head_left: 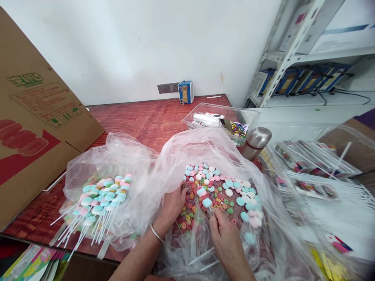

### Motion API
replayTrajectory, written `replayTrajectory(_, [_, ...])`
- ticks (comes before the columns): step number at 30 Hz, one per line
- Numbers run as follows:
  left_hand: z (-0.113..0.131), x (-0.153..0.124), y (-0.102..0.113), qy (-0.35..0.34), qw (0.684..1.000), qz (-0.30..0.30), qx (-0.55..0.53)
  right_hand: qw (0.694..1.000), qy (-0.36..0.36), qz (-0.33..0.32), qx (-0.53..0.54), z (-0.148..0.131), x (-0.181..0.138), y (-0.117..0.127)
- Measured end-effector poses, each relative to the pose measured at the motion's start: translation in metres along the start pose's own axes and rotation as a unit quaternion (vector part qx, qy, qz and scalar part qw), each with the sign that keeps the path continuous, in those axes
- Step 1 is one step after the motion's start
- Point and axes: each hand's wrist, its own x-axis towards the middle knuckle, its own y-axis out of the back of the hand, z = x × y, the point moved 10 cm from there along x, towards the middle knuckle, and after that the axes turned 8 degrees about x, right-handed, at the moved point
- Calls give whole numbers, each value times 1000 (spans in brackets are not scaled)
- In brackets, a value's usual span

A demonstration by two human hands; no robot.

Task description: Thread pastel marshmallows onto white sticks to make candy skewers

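My right hand (224, 232) pinches the white stick of a candy skewer (206, 202), with pastel blue, pink and white pieces threaded on its upper end. Beside it, my left hand (175, 203) has its fingers bent together at the left edge of the loose candy; whatever they hold is hidden. Small gummy rings (187, 225) in red, yellow and green lie below and around the fingers. Flat round candies (240, 201) in blue, white and pink spread to the right and behind. All this lies on a clear plastic bag (202, 142) opened out on the table.
Several finished-looking candy skewers (102, 199) lie piled on plastic at the left. A cardboard box (38, 105) stands behind them on the red-brown table (129, 117). Farther back are a clear tray (193, 111), a metal flask (256, 142) and a blue device (186, 92). Shelving (285, 64) rises at right.
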Motion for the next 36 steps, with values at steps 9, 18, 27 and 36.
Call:
replayTrajectory(9, [11, -12, -22, 90, 895, -102, -425, 999, 13, -47, -14, -5, -6, -1])
replayTrajectory(18, [23, -19, -21, 70, 892, -87, -438, 999, -1, -29, 25, 0, -12, 4])
replayTrajectory(27, [54, -34, -41, 145, 738, -118, -648, 998, 48, 13, 27, -29, -17, 6])
replayTrajectory(36, [75, -46, -57, 144, 722, -150, -660, 1000, 3, 1, 3, -17, -25, 8])
